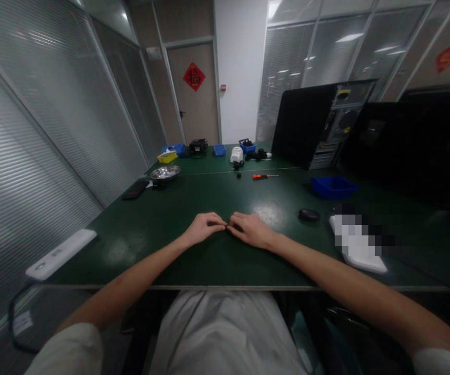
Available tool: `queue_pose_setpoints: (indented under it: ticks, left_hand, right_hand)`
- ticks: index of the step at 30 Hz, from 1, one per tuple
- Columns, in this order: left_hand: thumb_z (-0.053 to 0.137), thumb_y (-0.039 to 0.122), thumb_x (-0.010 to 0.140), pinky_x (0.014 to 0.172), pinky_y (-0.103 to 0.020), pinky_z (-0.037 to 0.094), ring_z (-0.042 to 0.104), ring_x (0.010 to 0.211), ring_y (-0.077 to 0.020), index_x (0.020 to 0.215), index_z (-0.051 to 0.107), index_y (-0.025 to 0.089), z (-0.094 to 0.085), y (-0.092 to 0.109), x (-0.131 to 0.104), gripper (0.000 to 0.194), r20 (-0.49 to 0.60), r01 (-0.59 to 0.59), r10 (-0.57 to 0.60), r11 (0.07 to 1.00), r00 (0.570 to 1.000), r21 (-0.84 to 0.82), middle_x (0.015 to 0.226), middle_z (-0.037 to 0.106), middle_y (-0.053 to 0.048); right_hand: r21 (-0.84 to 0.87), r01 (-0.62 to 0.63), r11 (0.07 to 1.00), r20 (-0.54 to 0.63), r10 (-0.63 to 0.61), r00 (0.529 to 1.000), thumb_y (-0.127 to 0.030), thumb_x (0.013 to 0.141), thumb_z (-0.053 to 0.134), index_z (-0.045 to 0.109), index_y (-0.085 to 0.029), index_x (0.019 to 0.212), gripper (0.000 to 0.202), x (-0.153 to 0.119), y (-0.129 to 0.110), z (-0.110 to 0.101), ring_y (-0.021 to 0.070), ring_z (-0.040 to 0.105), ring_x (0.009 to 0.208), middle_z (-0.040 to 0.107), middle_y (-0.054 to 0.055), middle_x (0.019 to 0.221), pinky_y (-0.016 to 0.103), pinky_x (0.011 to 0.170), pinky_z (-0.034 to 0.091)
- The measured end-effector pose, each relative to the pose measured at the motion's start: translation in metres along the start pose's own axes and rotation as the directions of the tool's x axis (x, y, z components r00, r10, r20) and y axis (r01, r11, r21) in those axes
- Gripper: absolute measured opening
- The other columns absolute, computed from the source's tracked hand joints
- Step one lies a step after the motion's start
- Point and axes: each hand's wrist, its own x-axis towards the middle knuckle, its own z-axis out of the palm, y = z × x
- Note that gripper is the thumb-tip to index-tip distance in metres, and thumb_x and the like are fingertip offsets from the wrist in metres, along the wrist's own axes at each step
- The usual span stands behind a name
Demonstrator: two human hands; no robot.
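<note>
Low over the green table [162, 250], my left hand [204, 227] and my right hand [251, 229] meet fingertip to fingertip. Thumb and fingers of each are closed in a pinch. A tiny dark spot shows where the fingertips come together; it is too small to name. Beyond the hands lies an orange and black screwdriver [261, 177], its shaft pointing right. A small black piece [239, 176] lies to its left. To the right of my right hand rests a black computer mouse [308, 214].
A blue tray [333, 188] and a black computer tower [307, 125] stand at the right. At the left are a metal bowl [164, 173], a dark phone [135, 190] and a white power strip [63, 254]. Small bins and a white device [236, 154] sit far back.
</note>
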Motion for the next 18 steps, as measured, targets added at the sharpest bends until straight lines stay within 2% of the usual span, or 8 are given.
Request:
queue_pose_setpoints:
  ticks: [5,10,14,18]
  left_hand:
    - [0.077,0.034,0.084,0.09,-0.032,0.054,0.071,0.092,-0.0218,0.096,0.08,0.014,-0.002,-0.003,0.002,0.024,0.022,0.154,-0.153,0.981,0.988,-0.114,0.098,0.076,-0.01]
    - [0.074,0.036,0.086,0.089,-0.031,0.054,0.069,0.094,-0.0205,0.096,0.079,0.013,-0.005,-0.006,0.003,0.025,0.006,0.122,-0.122,0.98,0.992,-0.159,0.102,0.074,-0.01]
    - [0.069,0.038,0.09,0.088,-0.032,0.052,0.067,0.095,-0.0206,0.095,0.08,0.016,-0.007,-0.013,0.007,0.024,-0.047,0.089,-0.09,0.996,0.995,-0.02,0.105,0.073,-0.009]
    - [0.069,0.037,0.09,0.088,-0.034,0.05,0.065,0.097,-0.0222,0.09,0.081,0.018,-0.006,-0.015,0.011,0.022,-0.04,0.045,-0.04,0.991,0.998,0.125,0.104,0.072,-0.009]
  right_hand:
    - [0.014,-0.021,1.0,0.008,0.021,1.0,-0.037,0.103,0.05,0.06,-0.021,0.102,0.019,0.001,0.001,0.0,0.0143,0.057,0.076,0.064,0.003,0.098,0.027,0.063,0.029]
    - [0.014,-0.016,1.0,0.012,0.016,1.0,-0.037,0.103,0.05,0.061,-0.021,0.101,0.02,0.0,-0.001,-0.002,0.0139,0.056,0.076,0.064,0.004,0.099,0.026,0.064,0.03]
    - [0.035,-0.006,0.999,0.005,0.006,1.0,-0.038,0.103,0.051,0.061,-0.021,0.102,0.02,-0.001,-0.002,-0.003,0.0139,0.057,0.076,0.064,0.003,0.099,0.027,0.065,0.032]
    - [0.056,-0.011,0.998,0.003,0.011,1.0,-0.038,0.102,0.053,0.062,-0.022,0.101,0.019,-0.001,0.0,-0.002,0.0142,0.057,0.077,0.064,0.003,0.099,0.027,0.066,0.033]
